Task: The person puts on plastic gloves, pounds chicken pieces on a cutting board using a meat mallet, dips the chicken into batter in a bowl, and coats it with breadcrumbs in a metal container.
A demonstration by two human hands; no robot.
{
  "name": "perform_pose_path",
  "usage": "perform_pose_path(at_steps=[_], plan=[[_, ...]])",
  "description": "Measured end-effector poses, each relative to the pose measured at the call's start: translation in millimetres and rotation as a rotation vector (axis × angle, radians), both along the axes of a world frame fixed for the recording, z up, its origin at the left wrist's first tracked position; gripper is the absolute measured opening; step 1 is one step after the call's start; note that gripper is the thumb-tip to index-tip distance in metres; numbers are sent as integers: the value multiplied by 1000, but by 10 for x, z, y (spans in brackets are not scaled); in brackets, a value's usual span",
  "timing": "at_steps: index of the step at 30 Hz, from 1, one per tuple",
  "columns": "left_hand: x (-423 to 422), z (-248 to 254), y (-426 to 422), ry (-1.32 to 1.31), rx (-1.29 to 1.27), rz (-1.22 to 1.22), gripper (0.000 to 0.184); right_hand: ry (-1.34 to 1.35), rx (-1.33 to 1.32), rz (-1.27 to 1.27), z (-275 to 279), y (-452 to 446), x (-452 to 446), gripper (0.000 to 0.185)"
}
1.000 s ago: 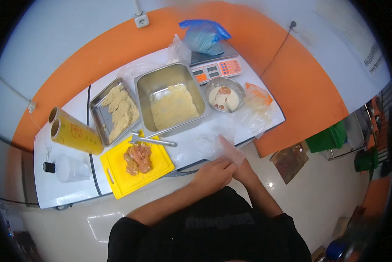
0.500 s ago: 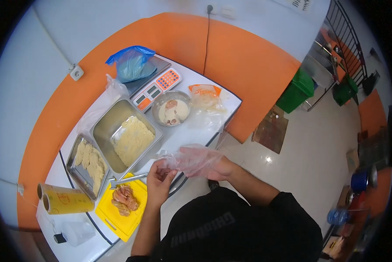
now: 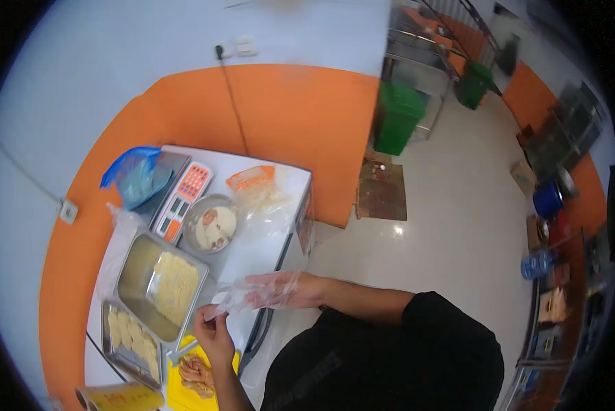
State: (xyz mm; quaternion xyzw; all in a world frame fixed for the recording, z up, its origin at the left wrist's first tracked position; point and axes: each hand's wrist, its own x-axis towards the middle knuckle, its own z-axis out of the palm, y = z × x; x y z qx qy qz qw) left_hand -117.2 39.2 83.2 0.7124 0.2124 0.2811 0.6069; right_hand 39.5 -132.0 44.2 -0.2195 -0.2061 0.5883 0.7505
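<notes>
My right hand (image 3: pixel 290 289) is partly inside a clear disposable plastic glove (image 3: pixel 253 291), its fingers stretched out in the loose film. Fingers of my left hand (image 3: pixel 214 332) pinch the glove's fingertip end. Below my left hand lies a yellow cutting board (image 3: pixel 177 396) bearing raw meat pieces (image 3: pixel 195 375), with a metal utensil (image 3: pixel 182 352) at its upper edge. Left of the hands stands a deep steel pan (image 3: pixel 137 264) with pale yellow flour or breading (image 3: pixel 175 284). Beside it, a shallower tray (image 3: pixel 118 360) holds coated pieces (image 3: pixel 133 339).
A steel bowl (image 3: pixel 191 218) of whitish batter with meat sits beside an orange-and-white scale (image 3: pixel 190 183). Behind are a blue plastic bag (image 3: pixel 140 179) and an orange-printed packet (image 3: pixel 253 179). Film rolls (image 3: pixel 119 397) lie front left. Green bins (image 3: pixel 398 116) stand beyond the table.
My view has swung to the right, so the table appears lower and further left. My left hand still grips the glove's end while my right hand stays in it.
</notes>
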Motion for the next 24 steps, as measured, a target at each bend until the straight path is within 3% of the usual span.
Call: perform_pose_path(at_steps=[3,5,7,10,13,16,18,24], plan=[[14,-80,47,31,64,-49,8,-159,-5,-139,-205,45,8,54],[69,-75,13,57,28,-23,14,-411,-26,-217,-32,12,3,57],[117,-113,7,78,47,53,21,-483,16,-267,-4,15,-2,63],[241,187,-355,37,632,366,37,-288,79,-235,13,78,9,71],[215,58,-447,-9,896,-66,40,-52,-34,-113,316,-24,35,74],[390,190,-752,218,917,-290,30,81,-65,-52,296,20,57,72],[434,95,-744,261,952,-285,21,163,-87,-3,279,49,78,71],[547,99,-775,291,1000,-332,11,201,-44,-225,64,109,107,70]])
